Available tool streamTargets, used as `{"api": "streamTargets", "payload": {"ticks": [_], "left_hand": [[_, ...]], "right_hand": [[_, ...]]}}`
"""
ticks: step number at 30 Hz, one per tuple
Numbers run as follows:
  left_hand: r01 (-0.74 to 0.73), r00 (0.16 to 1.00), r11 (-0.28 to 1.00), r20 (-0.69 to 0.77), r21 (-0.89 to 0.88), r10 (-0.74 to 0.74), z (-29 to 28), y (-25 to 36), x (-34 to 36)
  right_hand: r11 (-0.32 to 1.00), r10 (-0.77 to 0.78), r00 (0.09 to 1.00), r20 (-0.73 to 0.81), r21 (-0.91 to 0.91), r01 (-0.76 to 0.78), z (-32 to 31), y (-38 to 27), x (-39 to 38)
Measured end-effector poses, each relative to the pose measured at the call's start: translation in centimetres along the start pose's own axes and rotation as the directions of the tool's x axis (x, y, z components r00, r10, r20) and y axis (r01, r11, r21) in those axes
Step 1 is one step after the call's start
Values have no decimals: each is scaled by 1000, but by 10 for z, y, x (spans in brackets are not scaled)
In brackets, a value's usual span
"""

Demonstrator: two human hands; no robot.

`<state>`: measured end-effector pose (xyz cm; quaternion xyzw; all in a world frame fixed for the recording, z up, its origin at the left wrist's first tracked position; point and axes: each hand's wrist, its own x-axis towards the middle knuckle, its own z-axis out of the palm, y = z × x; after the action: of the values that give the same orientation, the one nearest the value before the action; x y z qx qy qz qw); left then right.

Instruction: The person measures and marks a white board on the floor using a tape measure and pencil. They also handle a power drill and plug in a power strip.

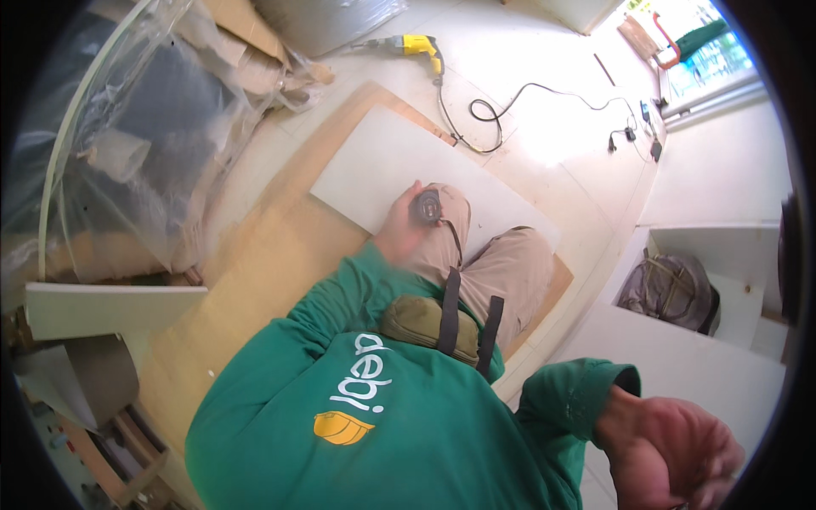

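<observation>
My left hand (404,223) is closed round a small dark handheld device (427,206) with a dark cord or strap, held over my knee. Beneath my knees a white panel (365,161) lies on a plywood sheet (229,289). An olive pouch (418,325) with black straps is at my waist. My right hand (676,450) is at the lower right with curled fingers; whatever is in them is too hidden to name.
A yellow corded drill (418,48) lies on the tiles (535,127) ahead, its cable running right toward plugs. Plastic-wrapped material (161,110) stands left, with white board (110,302) and offcuts below. Right, a grey bag (667,291) sits in a white cabinet (705,212) below a window.
</observation>
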<state>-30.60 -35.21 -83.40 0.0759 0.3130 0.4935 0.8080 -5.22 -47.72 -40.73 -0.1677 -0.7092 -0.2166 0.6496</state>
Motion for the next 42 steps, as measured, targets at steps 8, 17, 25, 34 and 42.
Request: {"api": "streamTargets", "payload": {"ticks": [8, 17, 25, 34, 42], "left_hand": [[-98, 908, 821, -287, 562, 304, -33, 89, 61], [450, 470, 129, -357, 884, 807, -145, 107, 166], [307, 342, 56, -165, 950, 925, -168, 70, 239], [344, 282, 101, -205, 934, 938, -180, 63, 264], [380, 273, 91, -205, 921, 940, -184, 67, 268]], "right_hand": [[771, 636, 749, 188, -194, -606, 48, 53, -127], [39, 923, 105, 371, 181, -983, 105, 149, -304], [-381, 827, -310, 470, 60, -923, 248, 220, -400], [-428, 556, -440, 705, -211, -879, 377, 289, -543], [-436, 404, -474, 783, -290, -852, 460, 311, -632]]}}
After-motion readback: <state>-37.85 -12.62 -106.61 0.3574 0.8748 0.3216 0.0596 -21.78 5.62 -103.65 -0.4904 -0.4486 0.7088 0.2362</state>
